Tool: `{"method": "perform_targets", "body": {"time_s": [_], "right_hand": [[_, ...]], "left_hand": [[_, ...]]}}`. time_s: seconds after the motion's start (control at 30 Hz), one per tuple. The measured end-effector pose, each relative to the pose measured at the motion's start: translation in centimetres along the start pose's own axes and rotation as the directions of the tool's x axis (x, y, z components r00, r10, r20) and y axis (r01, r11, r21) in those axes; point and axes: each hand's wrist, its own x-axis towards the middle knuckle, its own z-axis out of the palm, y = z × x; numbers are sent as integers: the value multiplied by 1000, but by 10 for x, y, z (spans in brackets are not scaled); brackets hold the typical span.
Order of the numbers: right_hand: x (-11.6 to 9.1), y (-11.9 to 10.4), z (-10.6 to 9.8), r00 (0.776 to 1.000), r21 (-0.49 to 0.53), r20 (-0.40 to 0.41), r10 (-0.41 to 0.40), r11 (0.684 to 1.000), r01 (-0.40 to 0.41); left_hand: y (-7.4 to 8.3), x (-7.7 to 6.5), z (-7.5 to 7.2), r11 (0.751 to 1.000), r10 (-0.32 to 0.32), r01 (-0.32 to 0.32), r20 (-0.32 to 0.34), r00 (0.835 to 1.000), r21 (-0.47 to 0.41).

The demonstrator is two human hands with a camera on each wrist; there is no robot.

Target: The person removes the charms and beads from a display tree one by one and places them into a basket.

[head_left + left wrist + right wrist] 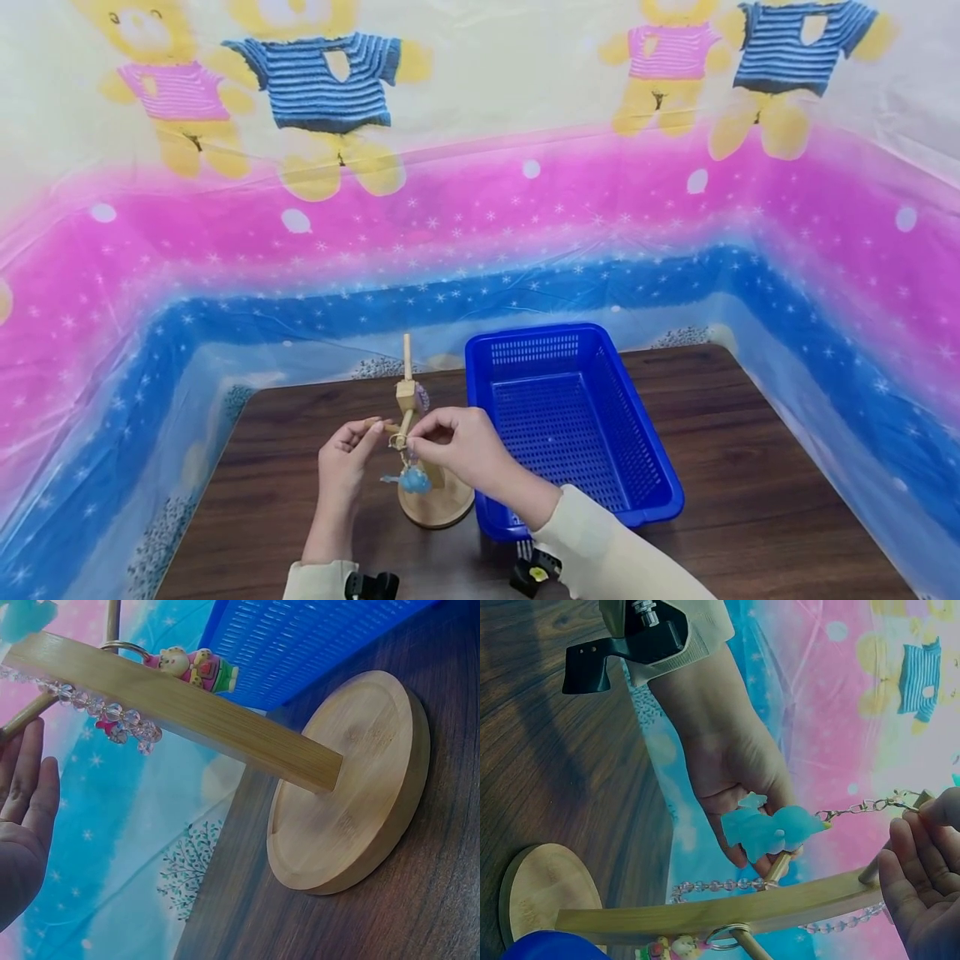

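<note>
A wooden peg stand (406, 393) stands on a round wooden base (352, 787). My left hand (343, 467) pinches the end of one of its pegs (778, 866) between thumb and fingers. My right hand (468, 450) pinches the metal ring of a keychain, close by the tip of another peg. From that ring, on a short chain (862, 807), hangs a translucent blue bird-like charm (769, 829), overlapping my left hand in the right wrist view. A clear bead bracelet (112, 712) and a keychain with a small cartoon figure (191, 667) hang on other pegs.
A blue plastic basket (577, 329) with perforated walls stands right of the stand, close to its base. Both rest on a dark wood-grain table (750, 450). Printed sheeting with bears and snowflakes (465, 217) surrounds the table's back and sides.
</note>
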Motion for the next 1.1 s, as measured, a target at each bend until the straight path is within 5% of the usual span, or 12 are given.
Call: {"method": "perform_targets", "body": {"time_s": [0.53,1.1], "right_hand": [[-7,-4,-4,999,-7,32,8,1000,-8],[-10,3,-42,994,-56,100,38,998,-33]], "left_hand": [[0,0,-1,999,18,-19,7,1000,35],[1,3,-2,993,1,0,-8,1000,120]]}}
